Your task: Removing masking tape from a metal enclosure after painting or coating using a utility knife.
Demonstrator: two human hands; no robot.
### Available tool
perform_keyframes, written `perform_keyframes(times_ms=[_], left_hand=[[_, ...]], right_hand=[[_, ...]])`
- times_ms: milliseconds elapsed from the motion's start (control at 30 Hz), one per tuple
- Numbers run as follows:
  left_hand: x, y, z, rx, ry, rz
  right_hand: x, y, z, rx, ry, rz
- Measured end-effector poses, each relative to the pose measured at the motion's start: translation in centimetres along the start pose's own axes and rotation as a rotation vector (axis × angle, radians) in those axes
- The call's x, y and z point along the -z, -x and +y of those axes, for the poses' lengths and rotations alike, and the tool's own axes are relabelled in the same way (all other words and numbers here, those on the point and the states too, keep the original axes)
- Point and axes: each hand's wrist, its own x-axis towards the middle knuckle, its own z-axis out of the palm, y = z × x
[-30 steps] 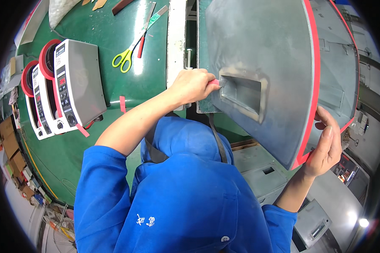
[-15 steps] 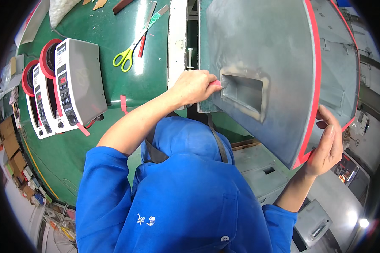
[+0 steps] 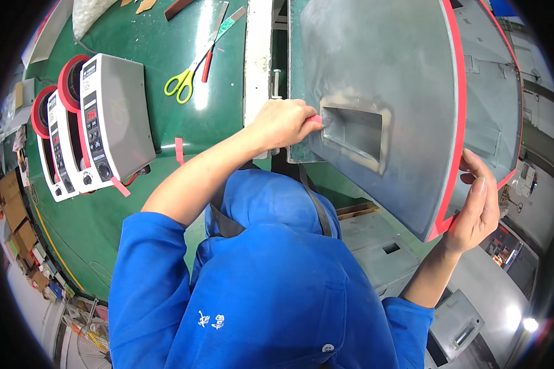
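Note:
A grey metal panel [image 3: 381,61] with a rectangular recess [image 3: 354,132] stands tilted at my right, its right and lower edges lined with red tape [image 3: 458,104]. My left hand [image 3: 283,125] is closed in a pinch on a small piece of red tape [image 3: 315,120], held at the panel's left side beside the recess. At the lower right corner, my right hand [image 3: 477,209] has its fingers and thumb curled at the taped edge of the panel. The palm side of that hand is partly hidden.
White tape dispensers [image 3: 120,117] with red rolls stand on the green table [image 3: 191,129] at left. Scissors with yellow-green handles [image 3: 180,85] and a red-handled tool [image 3: 207,66] lie beyond. A short red tape strip [image 3: 179,150] hangs nearby. Grey metal parts [image 3: 375,258] lie at lower right.
The panel's lower corner and my right hand have shifted slightly upward in the picture. My left hand keeps its pinch on the tape in nearly the same place.

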Motion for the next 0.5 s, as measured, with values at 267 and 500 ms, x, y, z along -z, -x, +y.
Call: perform_keyframes(times_ms=[267, 500], left_hand=[[-0.7, 0.5, 0.4, -0.045, 0.026, -0.016], [-0.5, 0.4, 0.2, -0.042, 0.005, -0.019]], right_hand=[[0.0, 0.1, 0.0, 0.021, -0.008, 0.003], [0.1, 0.0, 0.1, 0.028, 0.006, -0.013]])
